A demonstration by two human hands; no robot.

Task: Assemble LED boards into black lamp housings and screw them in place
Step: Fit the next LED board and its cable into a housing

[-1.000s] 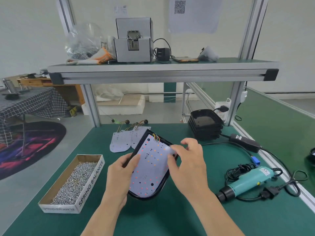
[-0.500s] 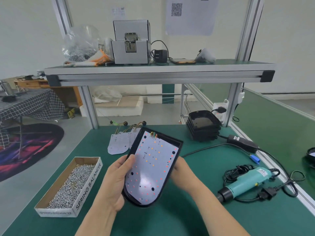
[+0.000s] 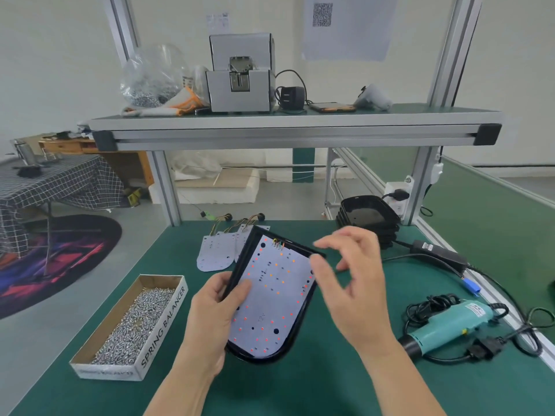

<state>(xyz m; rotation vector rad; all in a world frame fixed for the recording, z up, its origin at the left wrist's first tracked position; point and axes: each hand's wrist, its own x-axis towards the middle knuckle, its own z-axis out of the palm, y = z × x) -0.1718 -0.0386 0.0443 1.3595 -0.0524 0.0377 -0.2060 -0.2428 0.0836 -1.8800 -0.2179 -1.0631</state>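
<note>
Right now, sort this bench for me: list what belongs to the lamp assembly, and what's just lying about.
Job in hand: lamp housing gripped by the left hand, LED board lying in it, spare LED boards, stacked housings, box of screws, teal electric screwdriver.

Lying about, on the shelf: phone, black adapter, orange-trimmed cloth.

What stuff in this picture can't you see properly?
All in the head view:
Right hand: blurred, fingertips unclear.
Left hand: its fingers are hidden behind the lamp housing.
Spare LED boards: partly covered by the lamp housing.
Electric screwdriver: label too small to read.
QR-code paper: cut off by the top edge.
</note>
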